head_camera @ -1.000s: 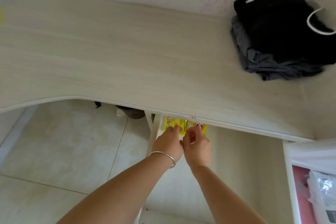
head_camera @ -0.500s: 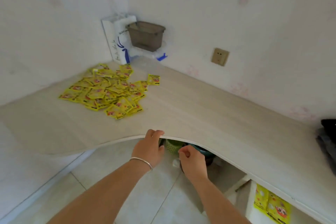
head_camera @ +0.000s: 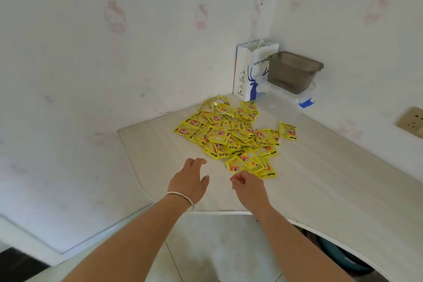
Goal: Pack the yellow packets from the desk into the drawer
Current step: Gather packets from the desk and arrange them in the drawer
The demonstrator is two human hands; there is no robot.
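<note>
Yellow packets point(head_camera: 231, 137) — just beyond both empty hands point(head_camera: 190, 181).

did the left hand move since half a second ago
Yes. The left hand went from gripping the desk edge to above the desktop, toward the yellow packets.
</note>
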